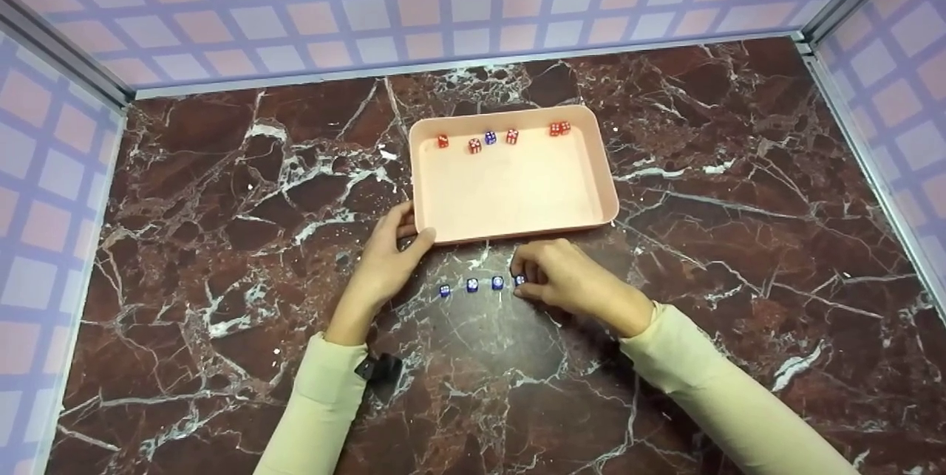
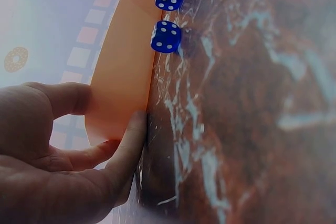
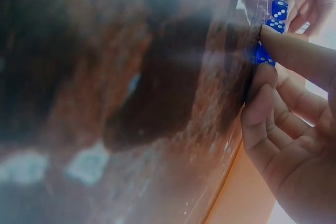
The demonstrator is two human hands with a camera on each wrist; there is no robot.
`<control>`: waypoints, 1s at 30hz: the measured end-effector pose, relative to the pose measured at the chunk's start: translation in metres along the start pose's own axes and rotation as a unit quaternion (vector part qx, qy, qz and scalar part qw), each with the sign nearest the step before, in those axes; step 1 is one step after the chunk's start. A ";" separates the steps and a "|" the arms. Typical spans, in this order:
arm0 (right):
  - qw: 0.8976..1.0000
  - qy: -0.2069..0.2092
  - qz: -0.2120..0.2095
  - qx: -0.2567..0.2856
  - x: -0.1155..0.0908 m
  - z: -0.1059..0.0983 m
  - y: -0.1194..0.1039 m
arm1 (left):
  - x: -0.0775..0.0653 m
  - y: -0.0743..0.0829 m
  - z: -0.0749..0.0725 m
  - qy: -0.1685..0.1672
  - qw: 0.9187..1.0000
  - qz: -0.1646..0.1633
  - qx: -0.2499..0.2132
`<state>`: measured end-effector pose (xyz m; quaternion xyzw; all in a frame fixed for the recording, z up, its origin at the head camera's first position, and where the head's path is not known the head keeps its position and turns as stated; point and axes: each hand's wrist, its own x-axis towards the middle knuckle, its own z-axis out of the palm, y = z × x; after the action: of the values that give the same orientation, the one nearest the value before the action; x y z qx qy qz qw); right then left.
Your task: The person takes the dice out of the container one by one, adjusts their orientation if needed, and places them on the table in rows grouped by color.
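Note:
In the head view a shallow pink tray (image 1: 510, 202) lies on the table. My left hand (image 1: 389, 250) grips its near left corner, thumb at the front and fingers along the side; the left wrist view shows those fingers against the tray wall (image 2: 123, 51). In front of the tray, several blue dice stand in a row, among them a left-end die (image 1: 444, 290) and a middle die (image 1: 472, 284). At the row's right end my right hand (image 1: 565, 275) pinches a blue die (image 3: 262, 54) between thumb and forefinger, partly hiding it.
Inside the tray, along its far side, lie several red dice (image 1: 474, 145) and one blue die (image 1: 490, 137). Checked panels (image 1: 451, 2) border the dark marbled table (image 1: 739, 253) at the back and both sides.

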<state>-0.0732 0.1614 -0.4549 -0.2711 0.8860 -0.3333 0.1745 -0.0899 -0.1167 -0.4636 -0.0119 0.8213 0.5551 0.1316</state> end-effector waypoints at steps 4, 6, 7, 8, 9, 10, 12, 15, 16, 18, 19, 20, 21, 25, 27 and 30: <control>1.000 -0.002 -0.002 0.005 0.000 -0.001 0.001 | 0.000 0.001 0.000 0.002 1.000 0.003 0.004; 1.000 -0.002 -0.008 0.004 0.000 -0.001 0.001 | 0.000 0.001 0.000 0.003 1.000 0.004 0.005; 1.000 -0.003 -0.010 0.005 0.000 -0.002 0.001 | 0.000 0.001 0.000 0.004 1.000 0.004 0.006; 1.000 -0.003 -0.013 0.005 0.000 -0.002 0.001 | 0.000 0.001 0.000 0.005 1.000 0.006 0.006; 1.000 -0.004 -0.012 0.004 0.000 -0.002 0.001 | 0.000 0.001 0.000 0.005 1.000 0.005 0.005; 1.000 -0.005 -0.010 0.005 0.000 -0.002 0.001 | 0.000 0.000 0.000 0.006 1.000 0.005 0.004; 1.000 -0.005 -0.010 0.005 0.000 -0.002 0.001 | 0.000 0.000 0.000 0.007 1.000 0.007 0.002; 1.000 -0.007 -0.010 0.004 0.001 -0.003 0.001 | 0.000 0.000 0.001 0.008 1.000 0.008 0.001; 1.000 -0.008 -0.013 0.002 0.000 -0.003 0.001 | 0.000 0.000 0.001 0.008 1.000 0.008 0.002; 1.000 -0.013 -0.019 -0.003 0.000 -0.005 0.000 | 0.001 -0.001 0.001 0.008 1.000 0.008 0.002; 1.000 -0.017 -0.022 -0.007 -0.001 -0.006 -0.001 | 0.001 -0.001 0.001 0.007 1.000 0.008 0.003; 0.999 -0.021 -0.024 -0.010 -0.001 -0.008 -0.002 | 0.001 -0.001 0.001 0.007 1.000 0.008 0.003; 0.999 -0.024 -0.026 -0.014 -0.002 -0.010 -0.004 | 0.001 -0.001 0.001 0.006 1.000 0.008 0.003; 0.999 -0.029 -0.030 -0.018 -0.002 -0.020 -0.008 | 0.001 -0.001 0.001 0.006 1.000 0.009 0.002; 0.999 -0.025 -0.036 -0.014 -0.001 -0.026 -0.009 | 0.000 -0.001 0.001 0.006 1.000 0.009 0.002; 0.999 -0.011 -0.047 -0.002 0.004 -0.034 -0.009 | 0.001 -0.001 0.001 0.005 1.000 0.007 0.002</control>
<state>-0.0898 0.1708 -0.4246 -0.3170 0.8708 -0.3362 0.1680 -0.0902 -0.1165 -0.4649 -0.0085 0.8229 0.5547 0.1231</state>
